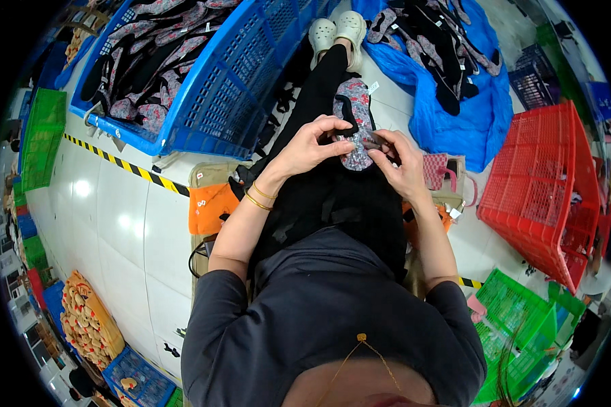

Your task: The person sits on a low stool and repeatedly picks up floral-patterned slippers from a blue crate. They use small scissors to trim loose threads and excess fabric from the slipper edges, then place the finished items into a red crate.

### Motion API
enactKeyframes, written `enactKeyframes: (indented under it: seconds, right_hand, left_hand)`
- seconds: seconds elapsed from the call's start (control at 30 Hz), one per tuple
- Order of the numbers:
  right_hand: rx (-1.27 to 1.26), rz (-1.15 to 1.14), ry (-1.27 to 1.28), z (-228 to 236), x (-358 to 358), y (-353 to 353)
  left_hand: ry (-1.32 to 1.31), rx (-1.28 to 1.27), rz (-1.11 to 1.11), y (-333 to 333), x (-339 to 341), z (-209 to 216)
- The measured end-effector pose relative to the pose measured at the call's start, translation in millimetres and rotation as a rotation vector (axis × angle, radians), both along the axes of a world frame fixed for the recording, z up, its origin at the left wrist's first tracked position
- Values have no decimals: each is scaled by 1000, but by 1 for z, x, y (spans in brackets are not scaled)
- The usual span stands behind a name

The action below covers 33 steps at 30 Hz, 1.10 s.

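A grey fabric slipper (354, 161) with red flowers, a black-edged opening and a small white tag lies over my lap, its toe toward me. My left hand (312, 146) is closed in a pinch at the slipper's left side, by the black edge. From the right, my right hand (402, 163) has its thumb and fingers drawn together at the slipper's other side. A small dark object (373, 141) shows between those fingers; it could be a tool, but its kind is not clear.
A large blue crate (217, 81) at the far left holds many similar floral and black pieces. More lie on a blue plastic sheet (482, 129) at the far right. A red crate (523, 176) and a green crate (509, 305) stand at right. Striped tape (125, 165) marks the floor.
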State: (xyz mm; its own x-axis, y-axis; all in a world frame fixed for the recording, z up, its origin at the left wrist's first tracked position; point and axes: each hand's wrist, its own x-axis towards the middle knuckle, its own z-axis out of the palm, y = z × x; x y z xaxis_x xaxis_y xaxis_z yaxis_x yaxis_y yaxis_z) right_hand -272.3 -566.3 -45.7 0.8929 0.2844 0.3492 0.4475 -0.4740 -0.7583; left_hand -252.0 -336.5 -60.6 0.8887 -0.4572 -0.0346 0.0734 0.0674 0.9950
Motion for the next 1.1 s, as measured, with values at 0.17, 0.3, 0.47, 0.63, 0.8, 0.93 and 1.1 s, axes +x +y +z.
enactKeyframes:
  seconds: [0.17, 0.3, 0.47, 0.63, 0.8, 0.93, 1.1]
  right_hand:
    - [55, 141, -44, 3, 16, 6]
    - [17, 164, 35, 10, 18, 10]
    - [13, 177, -87, 11, 9, 14]
    - [-85, 239, -133, 18, -4, 8]
    - [-97, 95, -75, 15, 1, 9]
    - [-111, 90, -126, 19, 2, 17]
    - [-118, 346, -135, 33, -11, 14]
  left_hand:
    - [28, -28, -85, 6, 1, -5]
    - [-15, 5, -113, 7, 0, -4]
    - [-44, 27, -108, 8, 0, -5]
    - [-45, 47, -92, 9, -2, -4]
    - [-68, 83, -106, 8, -3, -3]
    - [-138, 121, -96, 7, -3, -7]
    - [-145, 182, -85, 11, -3, -1]
